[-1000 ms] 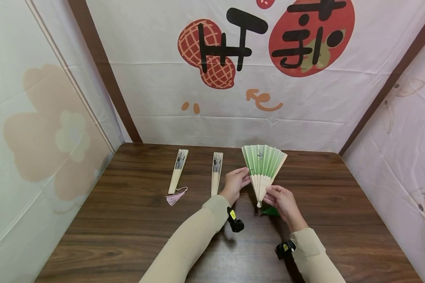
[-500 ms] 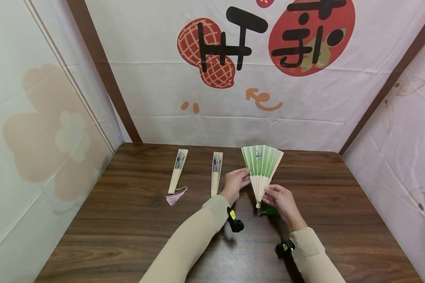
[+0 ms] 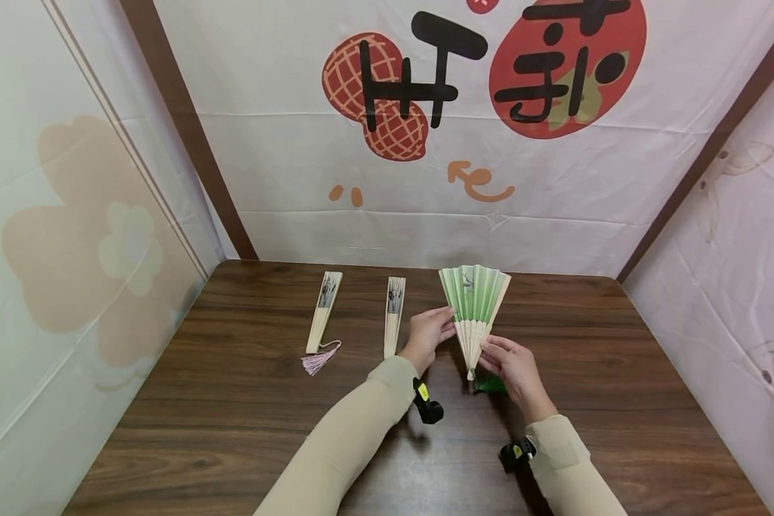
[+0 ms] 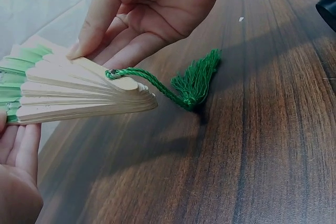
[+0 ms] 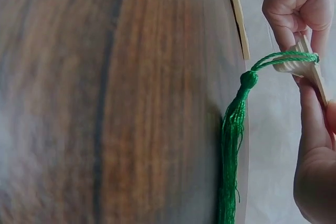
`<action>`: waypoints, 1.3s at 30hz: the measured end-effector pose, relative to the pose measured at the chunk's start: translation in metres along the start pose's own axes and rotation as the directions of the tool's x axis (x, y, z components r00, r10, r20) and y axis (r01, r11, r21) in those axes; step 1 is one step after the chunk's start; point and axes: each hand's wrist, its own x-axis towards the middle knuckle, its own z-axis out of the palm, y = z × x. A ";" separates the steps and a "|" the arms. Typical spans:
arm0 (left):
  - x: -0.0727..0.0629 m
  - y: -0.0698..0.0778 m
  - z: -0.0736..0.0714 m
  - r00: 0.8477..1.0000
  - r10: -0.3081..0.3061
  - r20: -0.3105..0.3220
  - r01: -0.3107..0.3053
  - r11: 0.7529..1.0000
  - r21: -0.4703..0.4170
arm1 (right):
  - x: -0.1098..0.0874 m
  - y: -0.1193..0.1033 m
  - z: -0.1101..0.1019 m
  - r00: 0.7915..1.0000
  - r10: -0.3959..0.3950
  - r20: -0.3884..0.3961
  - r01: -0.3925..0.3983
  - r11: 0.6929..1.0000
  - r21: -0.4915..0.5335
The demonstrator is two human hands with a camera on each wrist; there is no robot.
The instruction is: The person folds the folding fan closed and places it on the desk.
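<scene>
Both hands hold a partly spread green folding fan [image 3: 476, 297] above the right half of the table. My left hand [image 3: 429, 335] pinches its left edge, where the green leaf meets the pale ribs. Lower down on the right, my right hand [image 3: 514, 367] grips the outer rib between thumb and fingers, close to the pivot. From the pivot a green tassel [image 4: 195, 81] hangs on a braided cord; in the right wrist view the tassel [image 5: 233, 145] dangles below the fan's end. Only part of the left hand [image 4: 18, 177] shows in the left wrist view.
To the left lie two closed folding fans with grey-patterned leaves: one fan [image 3: 325, 313] with a pink tassel [image 3: 320, 358], and another fan [image 3: 395, 315] partly behind the left forearm. The wooden table [image 3: 232, 401] ends at a printed cloth wall [image 3: 284, 236].
The green fan has narrowed, its right edge moving left toward the left edge. My right hand has shifted slightly left with it, while the left hand stays nearly still.
</scene>
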 end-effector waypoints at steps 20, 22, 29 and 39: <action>-0.001 -0.001 0.001 1.000 0.015 0.023 -0.016 0.999 0.048 | -0.001 0.002 0.002 0.999 -0.022 0.048 0.024 0.999 -0.043; 0.000 0.000 0.001 1.000 0.017 0.024 -0.018 0.999 0.040 | 0.000 0.003 0.001 0.998 -0.017 0.055 0.018 1.000 -0.020; 0.001 0.001 0.000 1.000 0.021 0.011 -0.021 0.999 0.031 | 0.005 0.009 -0.002 0.993 -0.017 0.117 0.005 0.995 0.102; 0.002 0.001 0.001 1.000 0.024 0.014 -0.025 1.000 0.016 | 0.008 0.013 -0.001 0.983 -0.037 0.180 0.016 0.993 0.119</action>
